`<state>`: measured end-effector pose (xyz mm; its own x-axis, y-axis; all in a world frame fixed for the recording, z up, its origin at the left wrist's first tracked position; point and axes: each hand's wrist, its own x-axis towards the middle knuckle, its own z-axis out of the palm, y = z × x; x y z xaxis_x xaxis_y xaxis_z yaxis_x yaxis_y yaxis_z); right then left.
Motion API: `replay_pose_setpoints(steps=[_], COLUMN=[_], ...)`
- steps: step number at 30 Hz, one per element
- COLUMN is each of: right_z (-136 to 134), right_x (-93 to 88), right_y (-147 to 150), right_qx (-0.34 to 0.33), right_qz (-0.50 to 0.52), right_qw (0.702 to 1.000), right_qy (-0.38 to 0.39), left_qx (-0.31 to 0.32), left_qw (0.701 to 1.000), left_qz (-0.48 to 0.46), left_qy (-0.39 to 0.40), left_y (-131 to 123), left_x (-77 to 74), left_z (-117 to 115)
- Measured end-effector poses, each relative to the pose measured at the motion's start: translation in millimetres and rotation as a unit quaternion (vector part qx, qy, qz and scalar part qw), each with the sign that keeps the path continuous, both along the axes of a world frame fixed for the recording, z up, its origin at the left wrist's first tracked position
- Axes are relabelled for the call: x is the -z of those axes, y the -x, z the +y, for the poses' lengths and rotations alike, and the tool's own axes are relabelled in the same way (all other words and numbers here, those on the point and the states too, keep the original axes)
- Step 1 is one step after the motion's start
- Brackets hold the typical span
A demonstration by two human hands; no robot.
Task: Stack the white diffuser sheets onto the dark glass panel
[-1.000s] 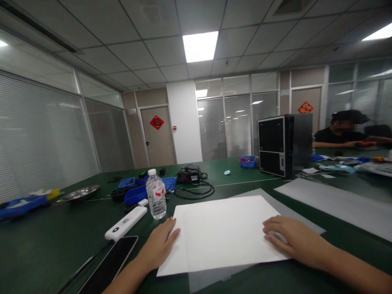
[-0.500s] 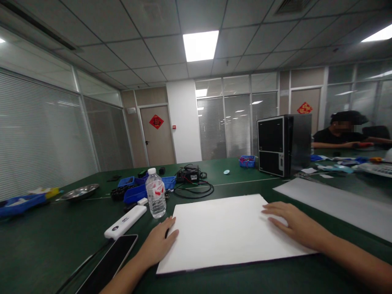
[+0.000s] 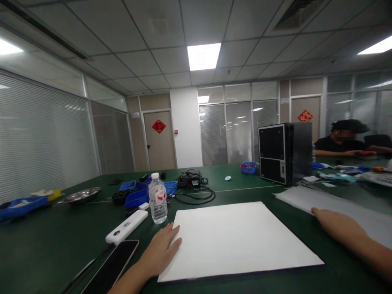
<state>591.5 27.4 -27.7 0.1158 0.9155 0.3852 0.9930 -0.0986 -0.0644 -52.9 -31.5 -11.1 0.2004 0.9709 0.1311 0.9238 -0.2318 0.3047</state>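
Note:
A blank white board [image 3: 239, 241] lies flat before me on the green table. My left hand [image 3: 162, 249] rests at its left edge, fingers stretched out and thumb apart over the surface. My right hand [image 3: 339, 226] is off the board, at the near edge of a long translucent sheet [image 3: 346, 204] to the right. Its fingers are close together on that edge, with some of them hidden. Near my left hand stand a capped water bottle [image 3: 158, 202], a white power bank [image 3: 127, 228] and a dark-screened phone [image 3: 112, 267].
Blue trays [image 3: 136, 197] and a black adapter with cables [image 3: 191, 179] lie beyond the bottle. A metal dish [image 3: 81, 195] sits at left. A black computer tower [image 3: 284, 153] stands at the back right. Another person [image 3: 339, 141] sits at far right.
My right hand has left the white board's right side and moved right to the translucent sheet. My left hand stays at the board's left edge. The view has tilted up slightly.

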Motion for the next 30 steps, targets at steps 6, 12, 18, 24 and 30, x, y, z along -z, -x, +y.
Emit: replay_pose_setpoints(steps=[6,12,18,24,30], right_z=[-20,-60,-76,-54,-55], right_x=[-20.5,-24.6,-37.7,-29.0,-27.1], right_y=[76,172,187,149,155], right_qx=[-0.072,-0.295,-0.365,-0.273,-0.327], right_qz=[-0.058,-0.073,0.007,0.024,0.056], right_qw=[0.995,0.953,0.931,0.962,0.942], right_qy=[-0.037,0.006,0.018,0.019,0.047], left_qx=[0.007,0.006,0.009,0.009,0.013], left_qw=[1.000,1.000,1.000,1.000,1.000], left_qz=[0.015,0.014,-0.009,-0.010,-0.011], left_qy=[-0.003,-0.003,-0.016,-0.020,-0.023], left_y=[2,4,6,6,8], left_x=[-1.3,4.6,13.8,21.0,24.2], left_z=[1,5,13,19,22])
